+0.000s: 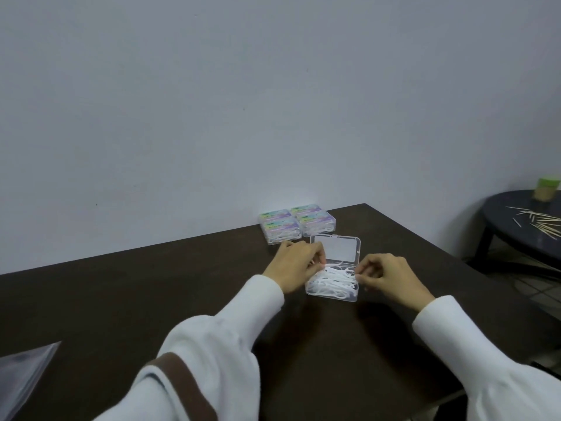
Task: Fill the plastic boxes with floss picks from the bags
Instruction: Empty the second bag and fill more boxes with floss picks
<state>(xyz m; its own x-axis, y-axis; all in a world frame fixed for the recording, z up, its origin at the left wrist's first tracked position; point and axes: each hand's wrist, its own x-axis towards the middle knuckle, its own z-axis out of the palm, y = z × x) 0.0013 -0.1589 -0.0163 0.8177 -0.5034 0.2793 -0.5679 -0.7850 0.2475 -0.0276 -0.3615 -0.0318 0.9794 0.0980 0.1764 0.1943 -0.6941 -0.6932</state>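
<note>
A clear plastic box (332,291) lies on the dark table (151,299), its hinged lid (337,249) open and leaning back. White floss picks (334,279) are heaped in its tray. My left hand (296,264) is at the box's left edge, fingertips pinched on a floss pick at the pile's top. My right hand (390,276) is at the right edge, fingers curled against the box rim and the picks. An empty clear plastic bag (21,378) lies at the table's near left corner.
Several closed, labelled boxes of floss picks (297,226) are stacked in two piles by the wall behind the open box. A round dark side table (498,220) to the right carries scattered toothpicks (540,223) and a green-lidded jar (546,189).
</note>
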